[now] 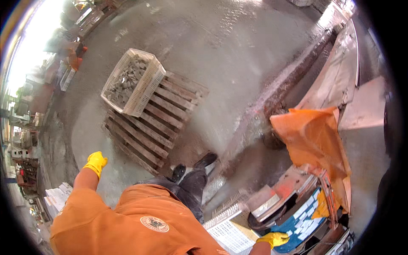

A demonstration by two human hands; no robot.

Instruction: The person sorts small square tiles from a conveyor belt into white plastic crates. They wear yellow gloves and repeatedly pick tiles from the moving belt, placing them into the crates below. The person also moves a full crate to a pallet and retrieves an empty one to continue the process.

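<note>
My left hand (97,161), in a yellow glove, is held out over the wet floor at the left, apart from any object. Its fingers look curled in, and nothing shows in them. At the lower right, my right hand (275,239), also gloved in yellow, reaches the near edge of a blue surface (278,221). Several small white rectangular pieces (307,221) lie on this surface. The right fingers stretch toward the pieces, the tips close to one of them; whether they touch it I cannot tell.
A cream plastic crate (146,91) of grey broken pieces (129,78) stands on a wooden pallet (159,123) ahead. An orange sheet (312,131) hangs beside the machine at right. A white perforated crate (231,236) sits near my right arm. White blocks (58,197) are stacked at left.
</note>
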